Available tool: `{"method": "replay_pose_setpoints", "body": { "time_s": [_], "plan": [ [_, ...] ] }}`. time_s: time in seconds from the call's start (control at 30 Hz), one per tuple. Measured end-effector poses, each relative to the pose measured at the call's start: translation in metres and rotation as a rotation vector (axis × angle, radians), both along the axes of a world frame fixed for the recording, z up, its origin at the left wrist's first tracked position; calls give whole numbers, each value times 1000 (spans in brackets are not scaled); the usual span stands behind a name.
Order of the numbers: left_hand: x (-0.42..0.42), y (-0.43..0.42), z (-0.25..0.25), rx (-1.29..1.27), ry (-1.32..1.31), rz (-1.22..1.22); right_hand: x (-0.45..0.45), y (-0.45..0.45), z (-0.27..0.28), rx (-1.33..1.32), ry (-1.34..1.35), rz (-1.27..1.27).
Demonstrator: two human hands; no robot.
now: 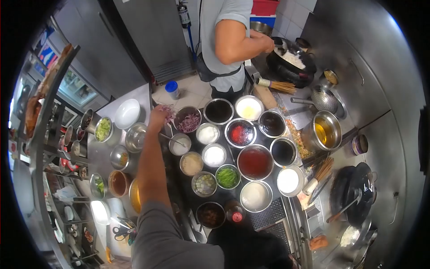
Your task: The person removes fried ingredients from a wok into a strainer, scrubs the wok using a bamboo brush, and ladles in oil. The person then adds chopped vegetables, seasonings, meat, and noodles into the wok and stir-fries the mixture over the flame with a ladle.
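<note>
My left hand (157, 118) is stretched forward over the far left end of the bowls. Its fingers are closed around a bunch of sliced red onion (168, 112), with some strands sticking out. Just right of it stands a steel bowl of red onion slices (188, 120). Closer to me, below the hand, is a small bowl of white powder (180, 144) with a spoon (171, 140) in it. A clear-looking metal bowl (136, 137) lies left of my forearm. My right hand is out of view.
Several steel bowls hold dark liquids, red sauce (255, 162), chopped greens (228, 177) and white contents. A co-worker (230, 45) stands across, at a wok of rice (293, 58). On the right are an oil pot (324, 130) and another wok (354, 193); a white bowl (127, 113) sits left.
</note>
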State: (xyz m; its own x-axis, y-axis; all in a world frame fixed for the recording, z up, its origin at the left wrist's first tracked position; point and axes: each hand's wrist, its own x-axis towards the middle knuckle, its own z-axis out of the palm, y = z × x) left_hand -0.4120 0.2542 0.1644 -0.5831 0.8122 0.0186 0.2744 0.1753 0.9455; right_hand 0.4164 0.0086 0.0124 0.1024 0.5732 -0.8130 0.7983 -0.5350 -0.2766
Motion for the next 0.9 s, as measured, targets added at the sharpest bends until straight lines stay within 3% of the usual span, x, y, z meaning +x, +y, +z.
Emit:
{"method": "replay_pose_setpoints", "body": {
  "time_s": [0.07, 0.17, 0.23, 0.33, 0.37, 0.4, 0.43, 0.47, 0.5, 0.57, 0.6, 0.67, 0.77, 0.8, 0.9],
  "plan": [
    [21, -30, 34, 83, -238, 64, 18, -7, -14, -8, 8, 31],
    [21, -82, 43, 126, -405, -26, 61, -32, -62, -44, -1, 137],
    [67, -121, 80, -6, -270, 155, 97, -57, -107, -71, -6, 242],
    [116, -188, 95, -8, -346, 147, 147, -86, -173, -83, -14, 412],
    [140, -205, 94, 4, -384, 141, 134, -80, -151, -72, -21, 488],
    [156, -222, 82, 52, -449, 178, 135, -75, -124, -168, 75, 182],
    [182, -237, 91, -7, -516, 50, 82, -38, 10, -234, 144, -136],
    [230, -244, 106, -14, -530, 82, 110, -52, -51, 45, 292, 124],
    [265, -250, 99, -26, -521, 190, 128, -69, -103, 54, 158, 151],
    [305, -266, 71, 42, -832, 11, 134, -70, -68, 115, 285, 5],
    [348, -266, 79, 0, -755, -146, 145, -79, -63, 119, 283, -54],
    [448, -252, 108, -132, -807, -139, 168, -94, -61, 176, 289, -74],
    [547, -222, 101, -259, -917, -404, 209, -126, -83, 216, 272, -211],
    [594, -210, 109, -240, -918, -371, 222, -140, -92, 222, 272, -238],
    [695, -156, 117, -310, -908, -659, 266, -187, -121, 332, 215, -149]
  ]
}}
